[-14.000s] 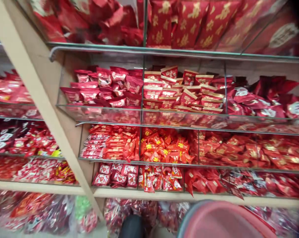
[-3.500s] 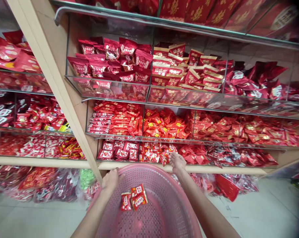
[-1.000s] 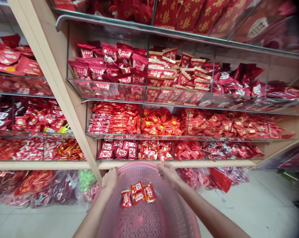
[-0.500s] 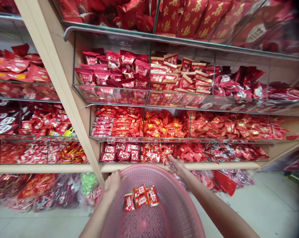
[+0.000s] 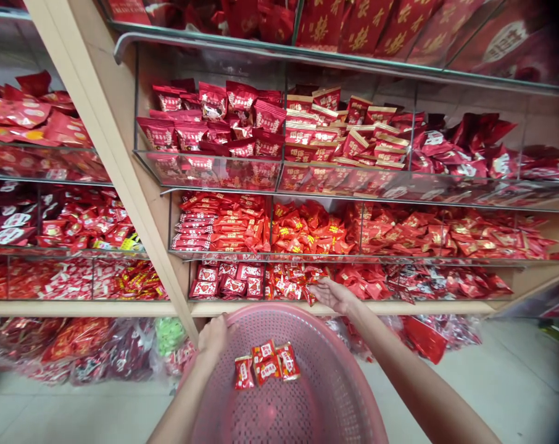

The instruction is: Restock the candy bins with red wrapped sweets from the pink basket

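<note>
A round pink perforated basket (image 5: 353, 364) is tilted below the shelves, with several small red packets (image 5: 266, 361) on its inner surface. My left hand (image 5: 215, 336) is closed around the basket's left rim. Above the right part of the rim, my right hand (image 5: 332, 295) reaches to the lowest shelf, palm partly up, its fingers at the red wrapped candies (image 5: 291, 282). A small red packet hangs at its fingertips; whether the fingers grip it is unclear.
Clear dividers and glass shelf edges (image 5: 353, 197) front the rows of red packets. A wooden upright (image 5: 99, 135) stands at left. Bagged goods (image 5: 117, 348) lie on the floor under the bottom wooden ledge (image 5: 422, 308).
My right hand has shifted slightly right and up, its fingers closer to the candies. The camera view has moved a little. My left hand still holds the rim.
</note>
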`<move>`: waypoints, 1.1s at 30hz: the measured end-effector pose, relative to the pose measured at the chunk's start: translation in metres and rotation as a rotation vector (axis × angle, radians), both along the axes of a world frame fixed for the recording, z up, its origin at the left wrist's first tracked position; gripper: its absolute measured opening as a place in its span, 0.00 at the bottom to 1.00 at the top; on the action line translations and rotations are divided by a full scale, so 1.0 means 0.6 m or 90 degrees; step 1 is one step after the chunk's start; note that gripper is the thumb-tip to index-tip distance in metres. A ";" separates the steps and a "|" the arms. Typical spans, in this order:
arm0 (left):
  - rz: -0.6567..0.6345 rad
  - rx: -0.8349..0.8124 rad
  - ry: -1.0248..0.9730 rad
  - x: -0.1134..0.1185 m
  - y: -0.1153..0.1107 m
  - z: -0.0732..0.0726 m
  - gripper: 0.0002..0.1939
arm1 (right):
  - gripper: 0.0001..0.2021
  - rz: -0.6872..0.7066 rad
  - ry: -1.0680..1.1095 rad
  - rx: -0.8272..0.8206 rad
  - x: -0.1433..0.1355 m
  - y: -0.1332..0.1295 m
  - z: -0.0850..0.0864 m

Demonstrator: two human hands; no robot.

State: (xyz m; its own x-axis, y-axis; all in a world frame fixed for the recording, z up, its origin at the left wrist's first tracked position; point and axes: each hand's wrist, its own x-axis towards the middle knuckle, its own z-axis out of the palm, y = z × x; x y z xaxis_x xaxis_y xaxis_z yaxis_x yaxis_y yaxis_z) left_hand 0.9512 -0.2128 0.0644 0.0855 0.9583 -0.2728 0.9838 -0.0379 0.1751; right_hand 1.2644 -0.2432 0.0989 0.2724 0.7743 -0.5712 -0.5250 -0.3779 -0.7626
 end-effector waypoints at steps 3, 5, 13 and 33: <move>-0.007 0.008 -0.002 0.000 0.001 -0.004 0.18 | 0.05 0.034 -0.008 -0.008 0.010 -0.010 0.003; -0.009 0.012 -0.003 0.000 0.002 -0.006 0.18 | 0.05 0.049 -0.016 -0.002 0.016 -0.019 0.003; -0.009 0.022 0.002 0.000 0.002 -0.008 0.18 | 0.03 0.110 -0.016 0.033 0.043 -0.055 -0.013; -0.014 0.010 0.016 0.002 0.005 -0.014 0.22 | 0.10 0.527 -0.288 0.155 -0.132 -0.067 -0.133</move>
